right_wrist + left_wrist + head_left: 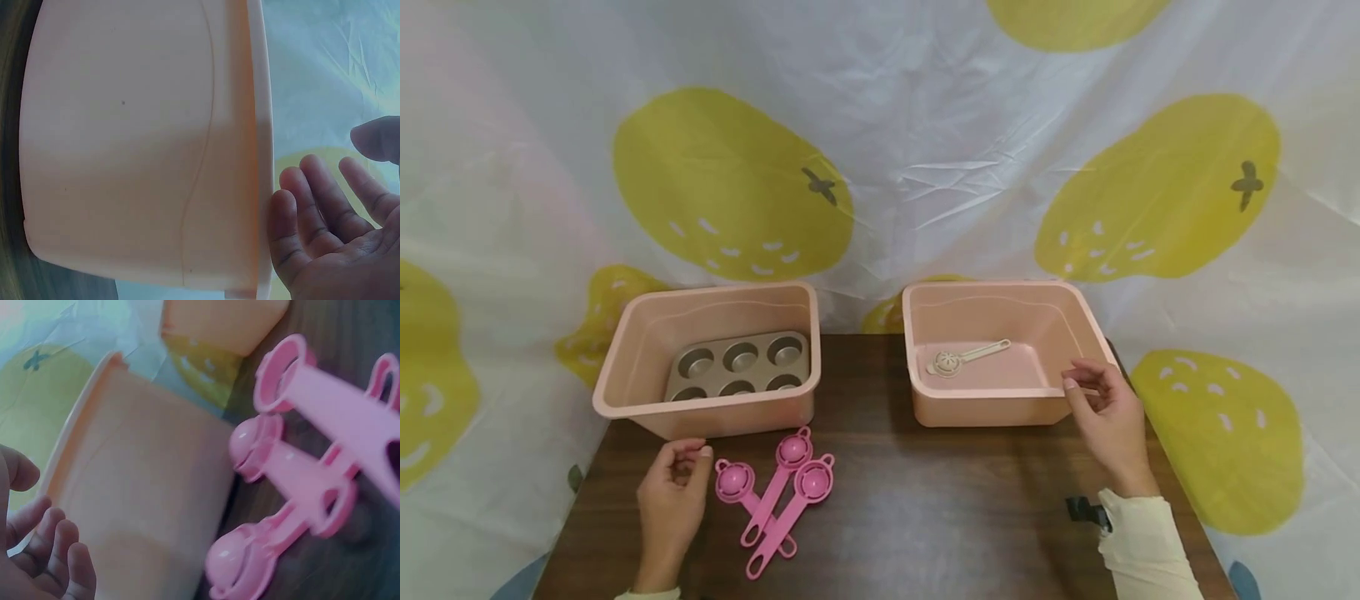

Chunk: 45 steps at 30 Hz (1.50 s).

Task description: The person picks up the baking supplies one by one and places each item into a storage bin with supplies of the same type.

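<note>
Three pink egg separators (794,492) lie crossed in a pile on the table, close to the right of my left hand (673,500). That hand hovers before the left bin, fingers loosely bent with nothing held; the left wrist view shows its fingers (65,544) beside the bin wall. My right hand (1108,417) is at the front right corner of the right bin (992,410), fingers relaxed and holding nothing. In the right wrist view its fingers (325,200) are near the rim; whether they touch it I cannot tell. A cream egg separator (958,360) lies inside that bin.
The left peach bin (722,421) holds a metal muffin tin (741,362). Both bins stand at the back of the dark wooden table (925,517), against a white cloth (910,108) printed with yellow lemons. A black strap (1086,511) hangs by the right sleeve.
</note>
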Motion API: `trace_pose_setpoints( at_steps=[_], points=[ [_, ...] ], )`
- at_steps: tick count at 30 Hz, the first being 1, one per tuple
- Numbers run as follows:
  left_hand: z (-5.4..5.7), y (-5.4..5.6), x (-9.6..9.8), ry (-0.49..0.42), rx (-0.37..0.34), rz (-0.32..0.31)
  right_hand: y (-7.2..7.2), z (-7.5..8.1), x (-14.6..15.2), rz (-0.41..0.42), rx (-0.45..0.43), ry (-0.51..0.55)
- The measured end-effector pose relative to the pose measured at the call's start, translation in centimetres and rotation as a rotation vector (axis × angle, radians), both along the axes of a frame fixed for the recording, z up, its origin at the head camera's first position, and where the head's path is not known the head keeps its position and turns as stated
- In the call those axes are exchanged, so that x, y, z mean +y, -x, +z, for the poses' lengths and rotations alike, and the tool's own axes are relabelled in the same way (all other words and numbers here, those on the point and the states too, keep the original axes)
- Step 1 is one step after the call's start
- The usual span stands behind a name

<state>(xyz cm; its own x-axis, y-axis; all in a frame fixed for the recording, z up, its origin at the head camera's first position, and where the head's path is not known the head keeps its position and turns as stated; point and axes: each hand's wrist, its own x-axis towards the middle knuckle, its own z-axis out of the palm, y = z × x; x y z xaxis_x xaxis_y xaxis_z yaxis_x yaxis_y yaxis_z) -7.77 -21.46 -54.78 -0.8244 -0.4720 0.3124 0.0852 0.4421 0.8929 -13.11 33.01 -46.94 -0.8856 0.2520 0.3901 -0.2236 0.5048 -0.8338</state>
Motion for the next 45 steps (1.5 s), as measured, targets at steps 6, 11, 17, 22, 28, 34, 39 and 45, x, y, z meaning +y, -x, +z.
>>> trace_pose_setpoints(
  at_steps=[6, 11, 17, 22, 28, 34, 39, 45],
  points=[
    [-1.1, -0.3, 2.2, -0.009, -0.06, -0.112, 0.2, -0.4, 1.1, -0.048, 0.014, 0.085],
    [-1.7, -0.6, 3.2, 0.008, -0.157, -0.193, 0.4, -0.5, 2.3, -0.112, 0.052, 0.108],
    [-2.5, -0.9, 4.0, 0.043, -0.263, -0.272, 0.7, -1.2, 3.8, -0.221, 0.072, 0.083],
    [-3.0, -0.7, 4.9, 0.075, -0.332, -0.345, 0.8, -1.9, 4.5, -0.285, 0.073, 0.078],
    [-3.6, -0.7, 5.5, 0.141, -0.388, -0.408, 0.9, -3.0, 5.2, -0.327, 0.031, 0.008],
    [-4.2, -0.8, 6.1, 0.211, -0.422, -0.466, 1.4, -4.4, 5.5, -0.267, -0.109, 0.13],
    [-4.3, -1.0, 6.4, 0.287, -0.406, -0.487, 1.4, -4.4, 5.1, -0.211, -0.141, 0.316],
    [-4.3, -1.1, 6.6, 0.288, -0.428, -0.487, 1.5, -4.5, 4.8, -0.194, -0.122, 0.423]
  ],
)
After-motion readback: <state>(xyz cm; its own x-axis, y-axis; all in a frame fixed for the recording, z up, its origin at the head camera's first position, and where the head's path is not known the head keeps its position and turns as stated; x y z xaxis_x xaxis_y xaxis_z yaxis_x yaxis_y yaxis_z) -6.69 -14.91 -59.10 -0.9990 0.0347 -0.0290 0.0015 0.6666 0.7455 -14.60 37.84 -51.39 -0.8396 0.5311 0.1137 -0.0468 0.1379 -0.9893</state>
